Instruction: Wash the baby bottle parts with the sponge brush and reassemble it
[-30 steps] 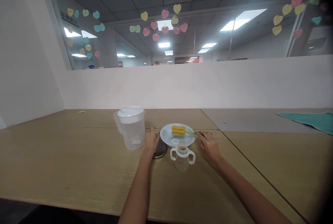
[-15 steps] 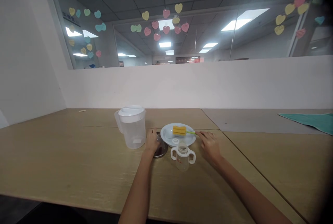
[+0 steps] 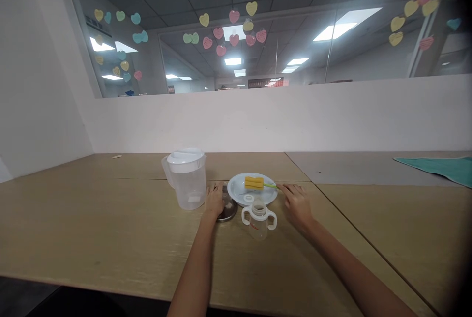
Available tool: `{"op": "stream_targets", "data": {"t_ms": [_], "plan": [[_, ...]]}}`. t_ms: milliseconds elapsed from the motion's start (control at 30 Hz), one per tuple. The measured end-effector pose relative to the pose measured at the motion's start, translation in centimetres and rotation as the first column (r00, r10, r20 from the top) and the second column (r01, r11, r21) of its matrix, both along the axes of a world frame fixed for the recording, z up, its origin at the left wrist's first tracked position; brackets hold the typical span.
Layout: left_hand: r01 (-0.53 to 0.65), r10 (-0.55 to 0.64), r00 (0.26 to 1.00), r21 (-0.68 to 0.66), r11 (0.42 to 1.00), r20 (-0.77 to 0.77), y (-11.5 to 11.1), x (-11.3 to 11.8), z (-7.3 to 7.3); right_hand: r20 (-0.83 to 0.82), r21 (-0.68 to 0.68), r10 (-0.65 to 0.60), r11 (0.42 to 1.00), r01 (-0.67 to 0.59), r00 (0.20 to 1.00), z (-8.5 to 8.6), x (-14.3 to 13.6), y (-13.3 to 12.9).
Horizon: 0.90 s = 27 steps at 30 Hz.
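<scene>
My left hand (image 3: 214, 201) lies beside and partly over a dark, shiny metal dish (image 3: 229, 210), fingers stretched forward, hiding its left part. On the right, my right hand (image 3: 298, 204) rests on the table with fingers extended, its fingertips at the end of a green handle. That handle belongs to a bottle brush with a yellow sponge head (image 3: 254, 183), which lies across a white plate (image 3: 233, 194). A small white ring (image 3: 249, 198) sits at the plate's near edge. In front of the plate, a clear baby bottle (image 3: 258, 222) with two white handles stands upright, its top uncapped.
A translucent pitcher (image 3: 191, 187) with a white lid stands left of my left hand. A green cloth (image 3: 438, 168) lies at the far right of the wooden table (image 3: 110, 238). A small flat pale piece (image 3: 116, 157) is at the back left, before a white wall (image 3: 228, 123).
My left hand has shifted slightly left and its fingers look straighter. My right hand, the brush, plate and bottle stay in place. The view has tilted slightly.
</scene>
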<state>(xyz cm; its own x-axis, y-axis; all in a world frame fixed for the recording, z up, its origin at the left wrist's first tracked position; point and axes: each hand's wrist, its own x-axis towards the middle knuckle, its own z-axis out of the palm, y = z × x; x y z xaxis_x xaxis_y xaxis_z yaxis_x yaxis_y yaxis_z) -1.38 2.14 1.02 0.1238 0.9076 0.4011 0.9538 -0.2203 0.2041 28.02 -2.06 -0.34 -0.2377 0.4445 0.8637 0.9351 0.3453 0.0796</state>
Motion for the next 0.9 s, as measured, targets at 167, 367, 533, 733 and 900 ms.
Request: {"op": "stream_targets", "data": {"t_ms": [167,367,533,733,900], "plan": [[0.053,-0.066,0.995,0.167,0.984,0.069,-0.5,0.6,1.7,-0.016,-0.01,-0.003,1.0,0.003,1.0,0.0,0.0,0.0],[0.268,-0.325,0.929,0.285,0.92,0.175,-2.1,3.5,2.8,-0.021,-0.032,-0.027,0.999,0.026,0.999,0.3,0.0,-0.2],[0.484,-0.492,0.87,0.126,0.866,0.034,-2.8,5.9,1.8,-0.025,-0.033,-0.06,0.998,0.059,0.998,0.4,0.2,-0.1],[0.516,-0.515,0.856,0.053,0.855,-0.034,-3.0,6.5,1.9,-0.028,-0.029,-0.092,0.995,0.091,0.995,0.6,0.3,-0.1],[0.535,-0.533,0.844,0.018,0.845,-0.055,-3.2,6.6,2.3,-0.025,-0.049,-0.106,0.993,0.105,0.994,0.4,0.4,0.0]]}}
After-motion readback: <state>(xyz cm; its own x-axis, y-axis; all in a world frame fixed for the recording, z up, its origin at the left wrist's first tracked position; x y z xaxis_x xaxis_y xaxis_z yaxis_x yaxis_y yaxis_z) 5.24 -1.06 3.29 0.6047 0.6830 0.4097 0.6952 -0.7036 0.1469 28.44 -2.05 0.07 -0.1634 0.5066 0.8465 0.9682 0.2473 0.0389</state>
